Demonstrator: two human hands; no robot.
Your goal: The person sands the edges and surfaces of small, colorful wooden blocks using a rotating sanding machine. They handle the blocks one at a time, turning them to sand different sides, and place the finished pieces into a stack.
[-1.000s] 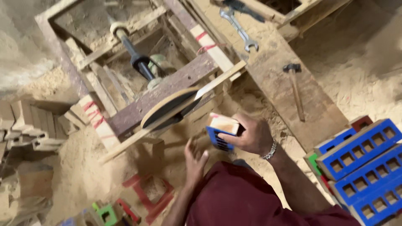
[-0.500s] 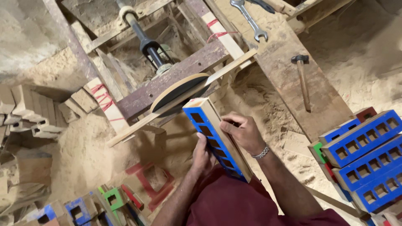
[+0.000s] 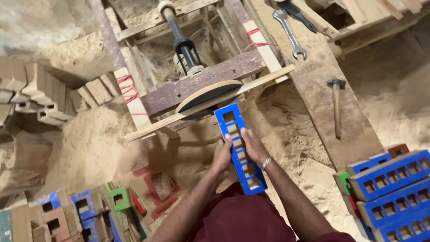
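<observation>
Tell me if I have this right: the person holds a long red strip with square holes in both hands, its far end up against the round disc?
Not quite. The head view shows the strip is blue, not red. Both the left hand and the right hand do hold it, with its far end at the round disc.

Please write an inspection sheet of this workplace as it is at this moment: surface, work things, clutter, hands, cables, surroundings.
Surface: wooden bench, dusty, with sawdust heaped around it.
Work things: long blue block with square holes, its far end against the sanding disc.
Clutter: hammer and spanner lying on the bench.
Hands: left hand and right hand both grip the blue block by its sides; a bracelet on the right wrist.
Cables: nothing seen.
Surroundings: stacked blue blocks at right, coloured blocks at lower left, unpainted wooden blocks at left.
</observation>
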